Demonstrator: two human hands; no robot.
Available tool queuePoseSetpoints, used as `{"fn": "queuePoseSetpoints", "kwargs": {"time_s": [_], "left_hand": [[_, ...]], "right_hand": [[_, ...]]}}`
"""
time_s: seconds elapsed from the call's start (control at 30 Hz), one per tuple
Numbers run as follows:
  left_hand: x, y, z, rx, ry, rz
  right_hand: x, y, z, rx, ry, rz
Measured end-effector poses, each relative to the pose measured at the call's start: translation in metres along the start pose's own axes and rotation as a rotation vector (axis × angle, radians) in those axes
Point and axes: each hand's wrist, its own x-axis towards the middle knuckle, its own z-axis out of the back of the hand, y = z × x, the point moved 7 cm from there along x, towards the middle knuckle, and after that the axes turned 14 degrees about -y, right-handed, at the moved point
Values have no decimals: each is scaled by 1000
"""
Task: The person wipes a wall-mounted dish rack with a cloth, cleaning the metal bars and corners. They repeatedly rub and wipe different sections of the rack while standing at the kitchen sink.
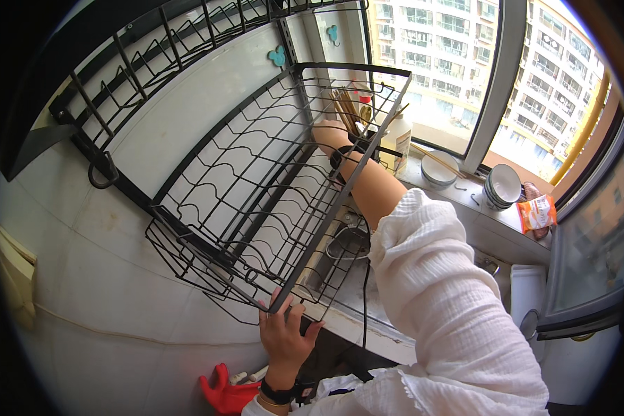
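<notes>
A black wire dish rack (312, 244) hangs on a wall-mounted frame. My left hand (286, 327) touches its near lower corner with bent fingers; whether the fingers grip the metal is hard to tell. My right hand (330, 134) shows through the wires at the far end, its fingers partly hidden, close to wooden chopsticks (346, 112) standing upright in a holder. Beside them are a pump bottle (397, 140) and a spray bottle with a red and white top (363, 93). Both wrists wear black bands.
Another black rack (177, 41) is above. On the window sill stand white bowls (439, 170) with chopsticks laid across, stacked bowls (502, 186), small hooks and an orange packet (536, 214). A black cable (365, 307) hangs down near the counter. Red rubber gloves (229, 392) lie low down.
</notes>
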Motion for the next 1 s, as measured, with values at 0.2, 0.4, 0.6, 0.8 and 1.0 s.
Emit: {"fn": "queuePoseSetpoints", "kwargs": {"time_s": [0.2,0.4,0.6,0.8,1.0], "left_hand": [[1,0,1,-3,35,17],[3,-1,2,1,-6,-12],[3,-2,4,-30,2,-25],[5,-2,5,-46,-6,-24],[7,-2,5,-79,7,1]], "right_hand": [[-18,-5,35,40,-19,47],[-43,3,46,108,5,17],[-75,-24,67,378,-64,-49],[-130,-127,124,1015,-169,-700],[-169,-196,135,1207,-386,-889]]}}
